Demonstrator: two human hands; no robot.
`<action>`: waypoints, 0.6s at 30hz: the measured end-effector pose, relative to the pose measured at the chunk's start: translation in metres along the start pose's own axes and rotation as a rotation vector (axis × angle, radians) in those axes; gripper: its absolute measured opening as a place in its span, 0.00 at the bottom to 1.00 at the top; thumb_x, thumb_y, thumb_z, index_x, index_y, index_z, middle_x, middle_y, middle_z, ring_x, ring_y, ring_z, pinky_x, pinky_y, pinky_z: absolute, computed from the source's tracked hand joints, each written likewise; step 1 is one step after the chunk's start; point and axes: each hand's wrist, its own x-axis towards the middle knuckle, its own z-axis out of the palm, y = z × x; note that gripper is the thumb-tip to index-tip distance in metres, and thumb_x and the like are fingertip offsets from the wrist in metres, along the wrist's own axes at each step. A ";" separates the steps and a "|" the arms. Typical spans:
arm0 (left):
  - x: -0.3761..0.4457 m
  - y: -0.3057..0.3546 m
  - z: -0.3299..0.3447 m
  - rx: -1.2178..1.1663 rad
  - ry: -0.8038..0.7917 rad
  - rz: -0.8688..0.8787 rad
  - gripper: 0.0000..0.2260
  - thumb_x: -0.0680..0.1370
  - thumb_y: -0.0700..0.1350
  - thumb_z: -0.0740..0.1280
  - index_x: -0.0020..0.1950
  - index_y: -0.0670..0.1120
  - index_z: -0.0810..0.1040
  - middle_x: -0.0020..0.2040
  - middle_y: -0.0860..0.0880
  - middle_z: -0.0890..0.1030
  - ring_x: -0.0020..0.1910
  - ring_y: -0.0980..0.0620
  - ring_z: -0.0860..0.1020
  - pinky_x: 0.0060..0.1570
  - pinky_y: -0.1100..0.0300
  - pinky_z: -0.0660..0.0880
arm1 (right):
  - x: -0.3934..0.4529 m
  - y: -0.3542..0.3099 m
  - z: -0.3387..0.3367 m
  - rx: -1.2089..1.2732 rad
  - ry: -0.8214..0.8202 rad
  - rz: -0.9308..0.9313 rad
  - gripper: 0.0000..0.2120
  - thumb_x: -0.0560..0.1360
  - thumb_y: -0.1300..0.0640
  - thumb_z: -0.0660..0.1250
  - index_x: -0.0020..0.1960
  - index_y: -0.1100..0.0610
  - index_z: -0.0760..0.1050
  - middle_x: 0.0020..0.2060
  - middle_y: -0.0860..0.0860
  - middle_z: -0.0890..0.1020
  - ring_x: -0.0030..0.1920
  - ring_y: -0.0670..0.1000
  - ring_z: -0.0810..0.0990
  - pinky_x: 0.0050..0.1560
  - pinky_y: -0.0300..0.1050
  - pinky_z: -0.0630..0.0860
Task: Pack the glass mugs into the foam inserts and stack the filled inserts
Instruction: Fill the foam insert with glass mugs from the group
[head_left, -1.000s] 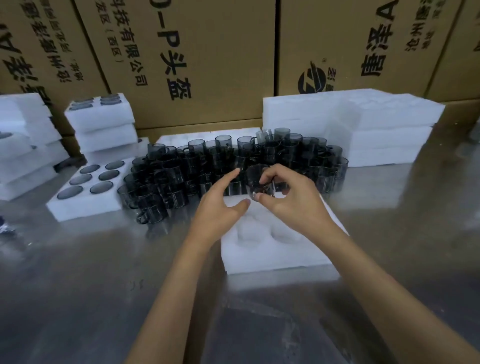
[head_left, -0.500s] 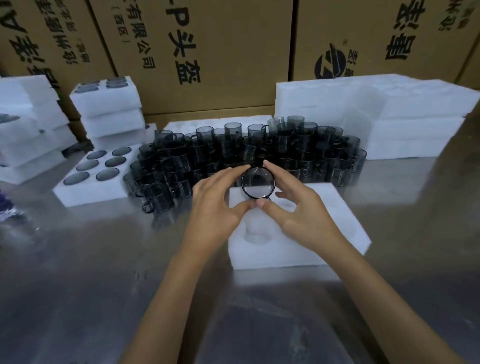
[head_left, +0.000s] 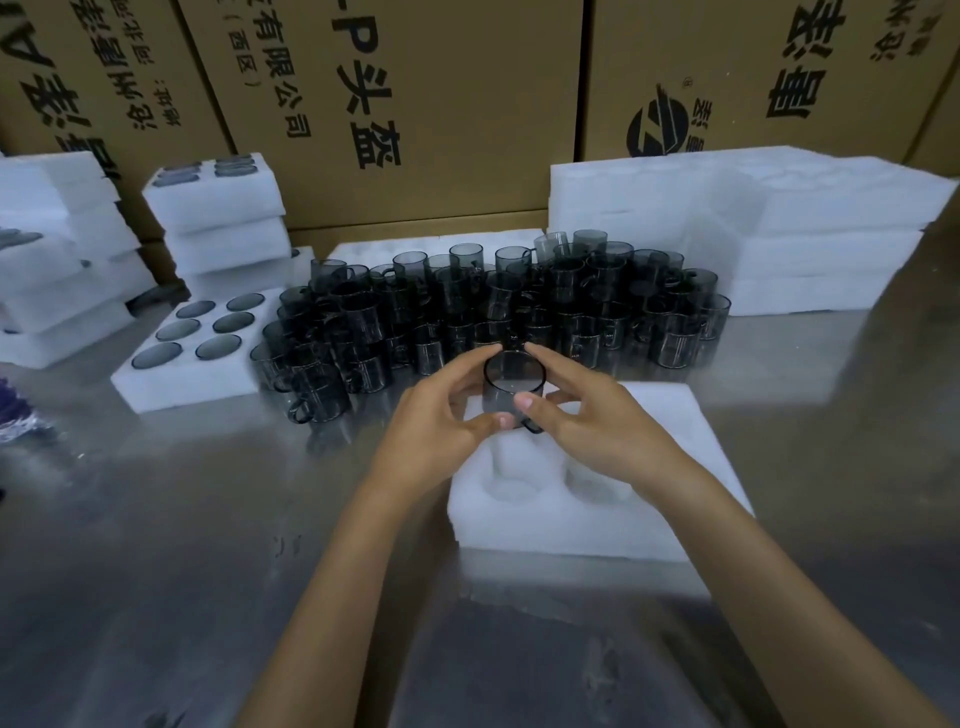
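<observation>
Hands meet over the far left part of a white foam insert (head_left: 597, 514) lying on the steel table (head_left: 156, 545). The left hand (head_left: 436, 431) and the right hand (head_left: 597, 426) both hold one smoky glass mug (head_left: 511, 389), fingertips curled on its rim and thumbs against its near side; the mug stands upright, its handle toward the right thumb, low over a pocket of the insert. Whether it touches the foam cannot be told. Just beyond the hands crowds a mass of loose mugs (head_left: 493, 306). Left of the left hand lies a filled insert (head_left: 192, 358) with six mugs, and farther left rise stacks of filled inserts (head_left: 223, 223). Beyond the right hand stand empty foam stacks (head_left: 779, 234), with cardboard boxes (head_left: 441, 104) behind.
</observation>
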 end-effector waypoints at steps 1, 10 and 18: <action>-0.001 0.002 -0.003 0.009 -0.022 -0.004 0.31 0.71 0.45 0.79 0.70 0.61 0.73 0.61 0.65 0.79 0.64 0.68 0.74 0.68 0.61 0.70 | -0.003 -0.001 -0.002 0.032 -0.008 0.009 0.29 0.79 0.47 0.68 0.77 0.41 0.63 0.71 0.41 0.73 0.64 0.44 0.76 0.57 0.35 0.70; 0.000 0.007 -0.020 0.015 -0.194 -0.047 0.30 0.66 0.46 0.82 0.64 0.60 0.75 0.57 0.60 0.83 0.58 0.61 0.80 0.64 0.51 0.74 | -0.010 -0.006 -0.023 0.180 -0.135 -0.008 0.20 0.72 0.53 0.77 0.61 0.45 0.78 0.55 0.39 0.84 0.46 0.47 0.84 0.35 0.38 0.75; 0.000 0.002 -0.018 -0.019 -0.273 -0.043 0.28 0.68 0.45 0.80 0.64 0.59 0.76 0.58 0.60 0.83 0.49 0.68 0.79 0.50 0.58 0.72 | -0.011 0.003 -0.019 0.147 -0.069 -0.062 0.18 0.68 0.54 0.80 0.55 0.50 0.80 0.51 0.43 0.84 0.42 0.42 0.81 0.40 0.29 0.73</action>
